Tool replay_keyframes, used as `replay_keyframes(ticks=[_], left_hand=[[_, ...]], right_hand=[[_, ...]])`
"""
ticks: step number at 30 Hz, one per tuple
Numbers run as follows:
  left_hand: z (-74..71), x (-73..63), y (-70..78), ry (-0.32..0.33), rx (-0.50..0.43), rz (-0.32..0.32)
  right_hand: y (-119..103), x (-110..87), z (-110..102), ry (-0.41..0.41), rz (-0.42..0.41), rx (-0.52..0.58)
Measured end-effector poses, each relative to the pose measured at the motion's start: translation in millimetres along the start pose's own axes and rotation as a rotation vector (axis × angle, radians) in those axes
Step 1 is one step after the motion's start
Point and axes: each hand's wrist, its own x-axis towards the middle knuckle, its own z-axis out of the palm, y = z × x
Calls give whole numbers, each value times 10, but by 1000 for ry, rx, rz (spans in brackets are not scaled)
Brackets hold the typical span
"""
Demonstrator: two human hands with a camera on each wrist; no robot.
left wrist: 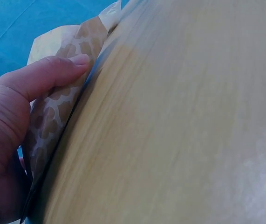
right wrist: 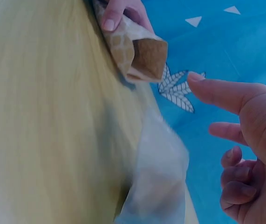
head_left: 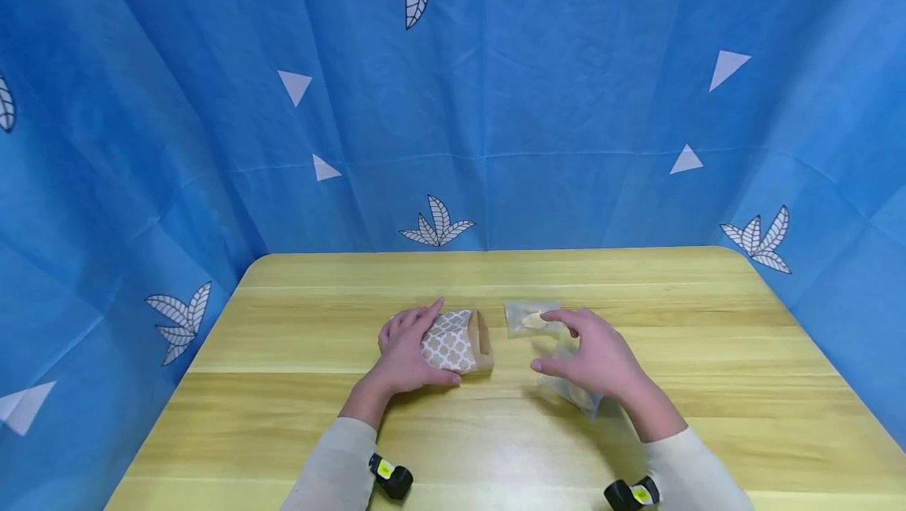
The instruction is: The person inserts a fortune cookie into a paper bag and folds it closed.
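My left hand [head_left: 405, 358] grips a small brown paper bag [head_left: 449, 342] with a white lattice pattern, thumb on the near side. In the right wrist view the bag's open mouth [right wrist: 149, 58] faces my right hand [right wrist: 263, 135]. Thumb and index finger of that hand stand apart with nothing between them, while its other fingers are bent. Below it is a translucent packet [head_left: 583, 397], blurred in the right wrist view and apart from the fingertips there. A second translucent packet [head_left: 520, 308], with something pale yellow inside, lies just beyond the right fingertips.
The wooden table [head_left: 283, 393] has rounded far corners. Behind it and at its sides hangs a blue curtain [head_left: 538, 102] with white leaves and triangles. A small black device with a yellow label is strapped at each wrist.
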Motion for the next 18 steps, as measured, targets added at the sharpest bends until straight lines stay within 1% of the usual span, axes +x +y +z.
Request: replay_keyframes(ticks=[6,13,18], left_hand=[[-4,-2,4,2,-21,2],[0,1,-6,8,-18,-5],[-1,-4,8,6,-17,-9]], right_hand=[[158,-161,-59,-13,17,-29],[324,-291,-82,-3,-13,-14],[401,-331,-73,-35,-36,2]])
